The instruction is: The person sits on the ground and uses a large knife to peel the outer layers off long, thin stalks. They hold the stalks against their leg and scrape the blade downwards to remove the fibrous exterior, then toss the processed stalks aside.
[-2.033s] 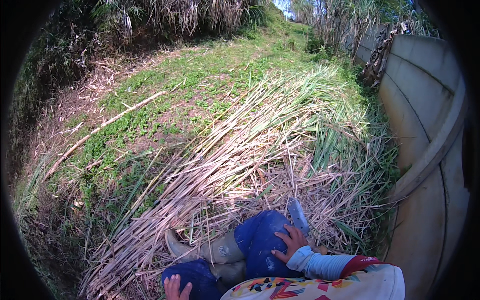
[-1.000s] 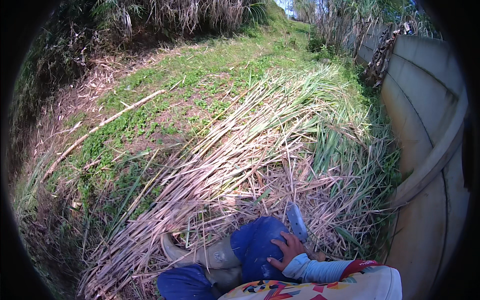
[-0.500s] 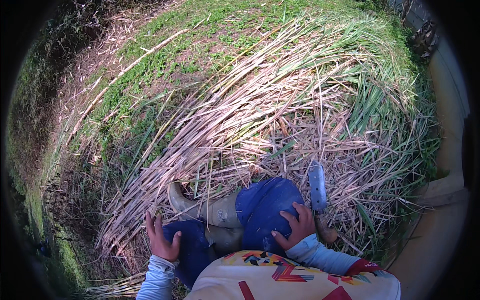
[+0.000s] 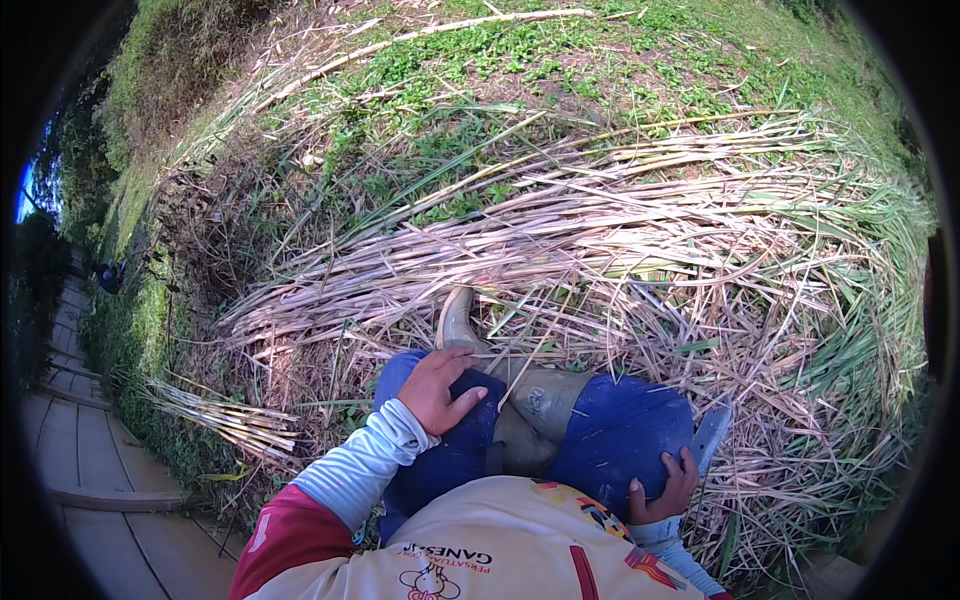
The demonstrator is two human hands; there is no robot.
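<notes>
While cut reeds (image 4: 640, 230) sprawl ahead of both hands, the left hand (image 4: 440, 388) lies open on the blue-trousered knee (image 4: 450, 440), and the right hand (image 4: 662, 487) grips a blade (image 4: 710, 436) beside the thigh; better keep its edge turned outward.

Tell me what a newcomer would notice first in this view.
The wide mat of cut dry stalks covering the ground ahead. Below it, the person's blue-trousered knees with an olive rubber boot between them; the left hand lies flat on one knee, and the right hand rests on the other beside a grey blade.
</notes>
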